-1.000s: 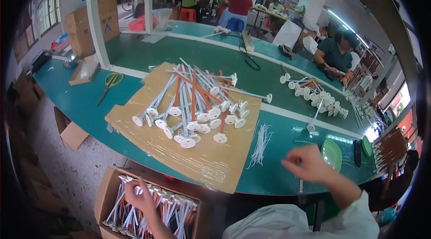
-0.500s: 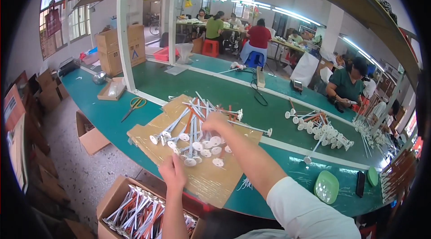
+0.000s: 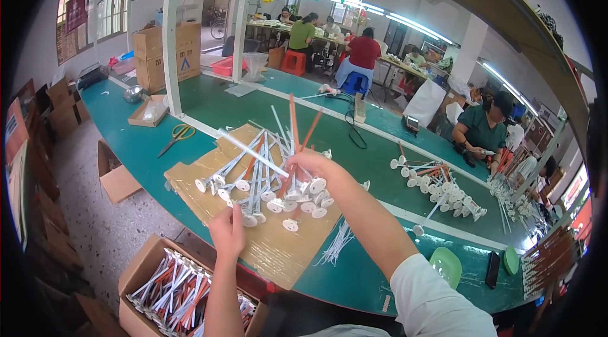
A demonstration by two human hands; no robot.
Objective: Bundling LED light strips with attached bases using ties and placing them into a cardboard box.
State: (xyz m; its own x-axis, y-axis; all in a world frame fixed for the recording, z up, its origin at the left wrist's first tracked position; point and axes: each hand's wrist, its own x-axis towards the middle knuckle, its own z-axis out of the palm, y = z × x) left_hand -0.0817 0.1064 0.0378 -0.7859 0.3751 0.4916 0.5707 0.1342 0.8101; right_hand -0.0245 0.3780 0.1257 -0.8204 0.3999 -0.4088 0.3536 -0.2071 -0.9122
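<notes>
Above the cardboard point(image 3: 272, 260), the right hand point(image 3: 305, 165) is gripping several rods point(image 3: 294, 125), their lengths fanning up and away. Over the cardboard's near side, the left hand point(image 3: 227, 232) is sitting nearest a disc point(image 3: 223, 194); whether its fingers are pinching it, I cannot tell.

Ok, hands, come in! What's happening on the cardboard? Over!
Right hand gripping orange and pale sticks. Left hand beside heap of white-disc sticks, grip unclear. Heap sits on brown cardboard. Right forearm hides some cardboard.
</notes>
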